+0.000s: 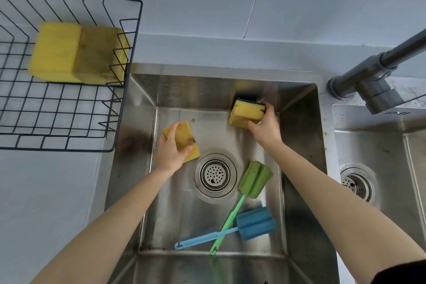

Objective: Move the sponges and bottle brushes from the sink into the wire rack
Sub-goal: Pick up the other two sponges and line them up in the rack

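Down in the steel sink (143,108), my left hand (171,153) grips a flat yellow sponge (185,135) near the left wall. My right hand (265,128) holds a yellow sponge with a dark scouring back (246,112) by the far right corner. A green bottle brush (254,178) and a blue bottle brush (254,222) lie crossed on the sink floor, right of the drain (215,175). The black wire rack (69,113) stands on the counter at the left with two yellow sponges (78,53) in its far right corner.
A grey faucet (378,71) reaches in from the upper right. A second basin with its own drain (357,183) lies to the right. The wall rises behind the sink, and white counter runs along the left.
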`<move>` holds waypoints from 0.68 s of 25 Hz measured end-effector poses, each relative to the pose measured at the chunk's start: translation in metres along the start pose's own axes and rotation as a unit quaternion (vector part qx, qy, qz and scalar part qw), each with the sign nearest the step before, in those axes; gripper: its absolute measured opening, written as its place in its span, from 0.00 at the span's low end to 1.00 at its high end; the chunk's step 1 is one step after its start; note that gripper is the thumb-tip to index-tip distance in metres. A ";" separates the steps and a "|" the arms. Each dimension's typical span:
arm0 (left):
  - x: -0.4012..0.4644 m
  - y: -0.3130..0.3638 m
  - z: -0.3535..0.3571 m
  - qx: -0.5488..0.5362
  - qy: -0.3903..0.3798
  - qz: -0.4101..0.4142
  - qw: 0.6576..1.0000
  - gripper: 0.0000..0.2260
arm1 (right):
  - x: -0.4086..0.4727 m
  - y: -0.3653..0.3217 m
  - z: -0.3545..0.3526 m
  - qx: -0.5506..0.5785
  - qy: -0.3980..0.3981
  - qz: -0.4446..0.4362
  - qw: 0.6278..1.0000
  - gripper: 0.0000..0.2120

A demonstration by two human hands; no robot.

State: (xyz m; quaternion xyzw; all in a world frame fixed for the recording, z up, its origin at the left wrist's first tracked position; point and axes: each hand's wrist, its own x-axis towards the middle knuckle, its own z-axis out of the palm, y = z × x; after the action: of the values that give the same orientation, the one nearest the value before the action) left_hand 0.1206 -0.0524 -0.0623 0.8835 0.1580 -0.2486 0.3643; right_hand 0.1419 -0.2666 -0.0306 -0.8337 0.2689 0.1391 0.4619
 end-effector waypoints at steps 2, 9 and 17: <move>0.003 -0.003 -0.001 -0.032 0.003 -0.022 0.999 0.39 | 0.000 0.001 0.004 0.038 0.003 0.012 0.999 0.30; 0.001 -0.009 0.001 -0.079 0.024 -0.120 0.989 0.44 | -0.017 0.008 0.010 0.116 0.010 0.045 0.992 0.32; -0.027 -0.003 -0.002 -0.193 -0.068 -0.101 0.974 0.34 | -0.048 0.010 0.005 0.132 0.006 0.083 0.988 0.27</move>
State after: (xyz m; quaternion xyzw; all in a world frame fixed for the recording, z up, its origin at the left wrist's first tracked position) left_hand 0.0969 -0.0518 -0.0480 0.7571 0.2659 -0.3085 0.5108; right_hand 0.0968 -0.2507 -0.0169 -0.7411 0.3555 0.1356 0.5531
